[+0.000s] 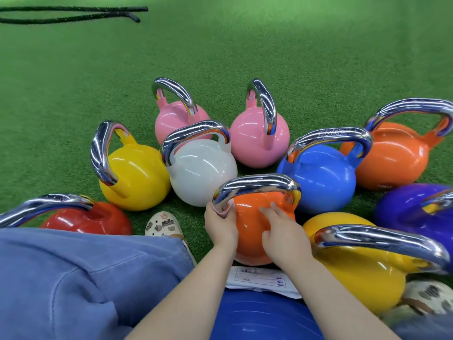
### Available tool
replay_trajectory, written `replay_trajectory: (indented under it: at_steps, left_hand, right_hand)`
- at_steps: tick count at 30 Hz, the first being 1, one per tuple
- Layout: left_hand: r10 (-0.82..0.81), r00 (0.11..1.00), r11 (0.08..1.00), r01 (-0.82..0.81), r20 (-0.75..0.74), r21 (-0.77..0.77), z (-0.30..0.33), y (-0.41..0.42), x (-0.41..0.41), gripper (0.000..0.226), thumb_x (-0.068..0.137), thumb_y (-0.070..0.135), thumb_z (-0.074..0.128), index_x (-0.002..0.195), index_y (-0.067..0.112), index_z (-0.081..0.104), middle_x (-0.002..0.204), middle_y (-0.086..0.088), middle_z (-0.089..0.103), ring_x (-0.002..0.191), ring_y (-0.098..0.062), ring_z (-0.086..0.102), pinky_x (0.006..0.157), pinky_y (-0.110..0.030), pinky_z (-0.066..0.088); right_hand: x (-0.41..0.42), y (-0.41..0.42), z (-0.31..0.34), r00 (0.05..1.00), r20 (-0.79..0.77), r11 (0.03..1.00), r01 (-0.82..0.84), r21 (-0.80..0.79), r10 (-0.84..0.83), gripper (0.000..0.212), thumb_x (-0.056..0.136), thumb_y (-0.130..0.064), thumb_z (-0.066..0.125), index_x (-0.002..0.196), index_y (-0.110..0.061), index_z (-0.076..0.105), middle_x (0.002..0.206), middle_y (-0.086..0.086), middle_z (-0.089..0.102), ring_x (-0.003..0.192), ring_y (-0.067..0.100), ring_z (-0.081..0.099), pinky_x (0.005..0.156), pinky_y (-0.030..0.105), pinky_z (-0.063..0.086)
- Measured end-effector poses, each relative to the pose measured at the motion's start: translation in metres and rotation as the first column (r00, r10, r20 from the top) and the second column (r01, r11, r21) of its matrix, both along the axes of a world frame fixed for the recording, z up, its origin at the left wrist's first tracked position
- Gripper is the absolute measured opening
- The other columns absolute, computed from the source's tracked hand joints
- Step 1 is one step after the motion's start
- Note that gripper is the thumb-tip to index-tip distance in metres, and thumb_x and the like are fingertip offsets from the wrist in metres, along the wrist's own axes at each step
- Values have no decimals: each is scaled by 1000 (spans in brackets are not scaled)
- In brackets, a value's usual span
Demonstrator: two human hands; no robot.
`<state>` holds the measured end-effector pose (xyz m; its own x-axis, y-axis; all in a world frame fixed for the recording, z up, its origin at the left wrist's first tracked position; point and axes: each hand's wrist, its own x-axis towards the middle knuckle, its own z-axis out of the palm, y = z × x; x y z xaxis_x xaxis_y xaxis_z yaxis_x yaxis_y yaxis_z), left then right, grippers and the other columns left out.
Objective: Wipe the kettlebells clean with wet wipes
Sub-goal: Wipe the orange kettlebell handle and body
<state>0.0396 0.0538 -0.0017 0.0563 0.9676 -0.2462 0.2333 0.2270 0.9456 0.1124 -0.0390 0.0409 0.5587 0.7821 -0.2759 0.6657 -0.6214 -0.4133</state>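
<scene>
An orange kettlebell (250, 231) with a chrome handle (257, 186) stands right in front of me on the green turf. My left hand (220, 225) grips a pinkish wet wipe (221, 211) against the left base of that handle. My right hand (284, 238) rests on the ball's right side, fingers spread and lightly bent. A pack of wet wipes (262, 280) lies just below the kettlebell, between my arms.
Several more kettlebells ring it: red (88, 219), yellow (137, 180), white (203, 173), two pink (257, 141), blue (321, 180), orange (392, 158), purple (411, 209), yellow (355, 266). A blue ball (259, 317) sits under me. A black rope (73, 14) lies far left.
</scene>
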Motion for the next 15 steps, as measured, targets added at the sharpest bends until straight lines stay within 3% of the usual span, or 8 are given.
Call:
replay_trajectory:
  at_steps: [5, 7, 8, 10, 12, 15]
  left_hand:
    - [-112, 991, 975, 123, -68, 184, 12, 5, -2, 23, 87, 6, 61, 105, 11, 48, 103, -3, 56, 87, -10, 59, 70, -1, 41]
    - [-213, 966, 918, 248, -145, 308, 20, 12, -3, 28, 86, 5, 61, 100, 26, 49, 105, -9, 59, 96, -20, 62, 78, -20, 49]
    - [-253, 927, 857, 347, -275, 381, 24, 17, -3, 31, 84, 4, 62, 97, 30, 50, 102, -9, 60, 95, -23, 61, 79, -31, 49]
    - [-300, 794, 718, 553, -529, 423, 40, 28, -3, 22, 82, 9, 66, 100, 16, 56, 97, -8, 60, 93, -25, 57, 76, -37, 46]
    - [-368, 625, 604, 723, -688, 334, 59, 36, 2, 31, 81, 26, 69, 105, 12, 55, 98, -4, 60, 93, -23, 57, 74, -31, 41]
    - [-339, 265, 399, 909, -903, 117, 87, 39, 21, 50, 79, 53, 62, 108, 15, 51, 102, -3, 60, 97, -24, 57, 73, -31, 39]
  right_hand:
    - [5, -6, -1, 997, -71, 999, -12, 44, 15, 60, 90, -15, 44, 144, -35, 30, 157, -7, 17, 134, 20, 38, 100, 29, 42]
    - [7, -8, -1, 995, -99, 999, -6, 53, 11, 61, 90, -14, 44, 145, -36, 29, 157, -8, 16, 134, 20, 37, 100, 29, 43]
    - [8, -9, -1, 994, -111, 999, -6, 53, 11, 61, 90, -14, 43, 145, -36, 29, 157, -8, 15, 135, 19, 37, 102, 30, 42]
    - [8, -9, -1, 991, -133, 999, -18, 48, 24, 61, 90, -13, 43, 145, -36, 28, 158, -8, 13, 136, 19, 35, 105, 31, 38]
    - [9, -9, -1, 988, -148, 999, -25, 43, 31, 61, 90, -14, 43, 146, -35, 27, 158, -7, 12, 135, 21, 35, 103, 31, 40]
    - [11, -7, 1, 983, -181, 999, -30, 31, 35, 60, 91, -14, 42, 146, -33, 27, 158, -6, 12, 136, 24, 33, 103, 33, 40]
